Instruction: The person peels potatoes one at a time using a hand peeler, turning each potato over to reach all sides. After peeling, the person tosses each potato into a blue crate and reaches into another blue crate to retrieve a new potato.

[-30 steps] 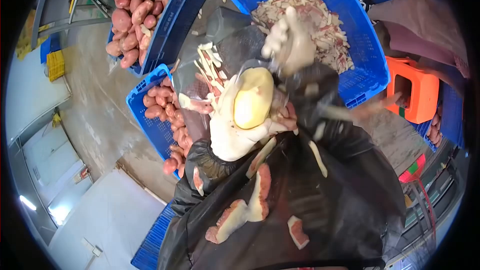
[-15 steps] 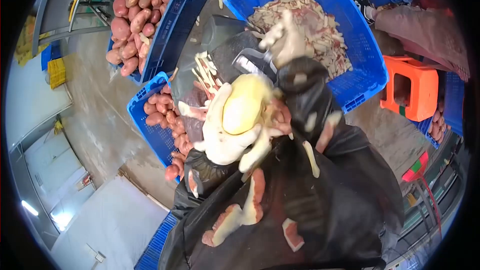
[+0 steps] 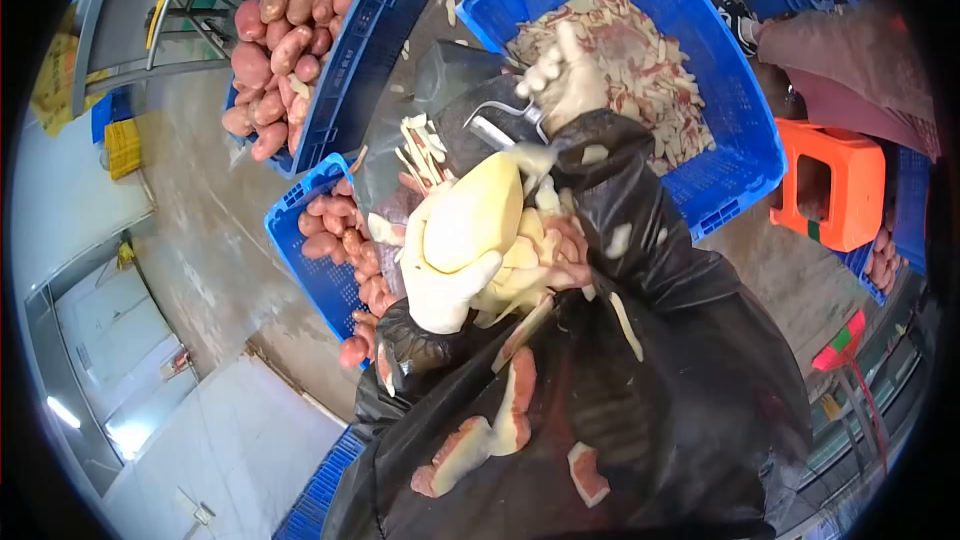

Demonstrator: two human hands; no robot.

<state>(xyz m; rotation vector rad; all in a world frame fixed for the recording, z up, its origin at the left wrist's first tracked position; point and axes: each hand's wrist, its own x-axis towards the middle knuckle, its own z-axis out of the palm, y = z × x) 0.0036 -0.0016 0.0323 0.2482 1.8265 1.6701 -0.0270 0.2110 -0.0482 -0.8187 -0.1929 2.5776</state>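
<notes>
A peeled yellow potato rests in my left hand, whose white-gloved fingers wrap round its lower side. My right hand, also gloved, is closed on the handle of a metal peeler just above the potato. Peel strips are heaped on my lap beside the potato, and more reddish pieces lie on the black apron. Behind my right hand stands a blue crate holding many peelings.
Unpeeled red potatoes fill a blue crate at the upper left. A smaller blue basket of potatoes stands by my left side. An orange stool and another person's leg are at the right.
The potato is tilted more upright in my left hand, and its fingers have shifted round it. The peeler has turned slightly, and the peel heap beside the potato shows more.
</notes>
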